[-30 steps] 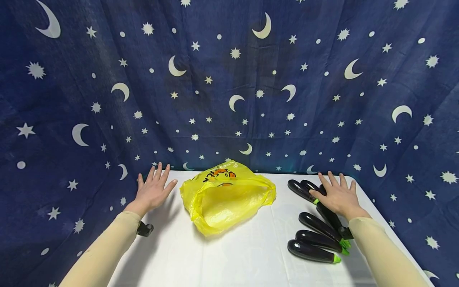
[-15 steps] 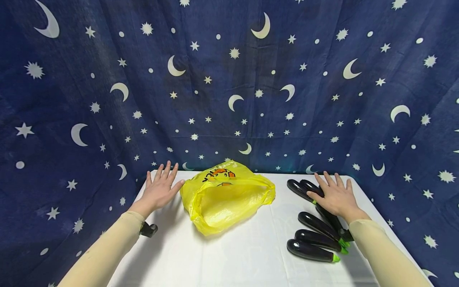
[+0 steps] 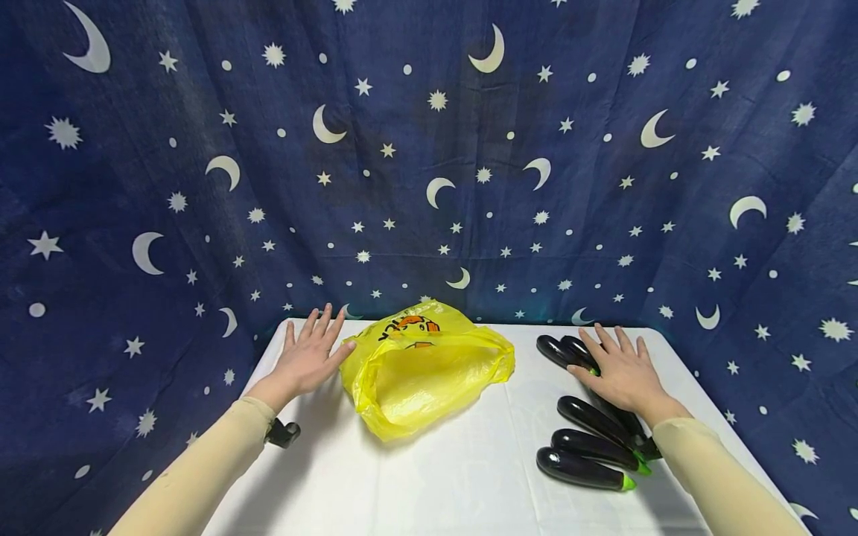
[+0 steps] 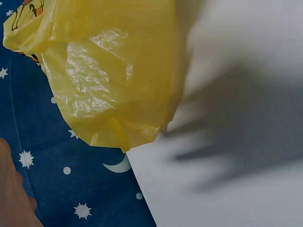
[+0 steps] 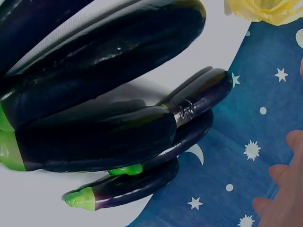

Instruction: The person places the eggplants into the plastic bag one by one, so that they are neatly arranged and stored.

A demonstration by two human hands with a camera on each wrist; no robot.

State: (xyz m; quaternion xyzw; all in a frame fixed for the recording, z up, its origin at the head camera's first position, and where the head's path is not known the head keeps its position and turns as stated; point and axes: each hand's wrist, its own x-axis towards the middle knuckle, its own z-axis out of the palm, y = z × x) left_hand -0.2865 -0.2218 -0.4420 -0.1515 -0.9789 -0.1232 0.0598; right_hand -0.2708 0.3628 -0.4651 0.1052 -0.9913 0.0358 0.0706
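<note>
A yellow plastic bag point(image 3: 436, 380) with a printed cartoon lies at the middle of the table, its mouth facing me. Beside its left edge, my left hand point(image 3: 304, 365) has its fingers spread and holds nothing; its thumb overlaps the bag in the head view. In the left wrist view the bag point(image 4: 109, 75) fills the upper left, apart from the visible bit of hand point(image 4: 14, 189). Over several dark eggplants point(image 3: 590, 450) with green stem ends, my right hand point(image 3: 623, 372) hovers with straight fingers, partly hiding some. The right wrist view shows these eggplants point(image 5: 94, 137) close up.
A white tabletop point(image 3: 462, 484) lies under everything, its back edge against a dark blue curtain point(image 3: 402, 149) printed with moons and stars. A black wrist camera point(image 3: 283, 433) sits on the left wrist.
My left hand has moved right, toward the bag. The right hand has shifted slightly left over the eggplants. The eggplants stay in place, and the bag's left edge looks slightly pushed in.
</note>
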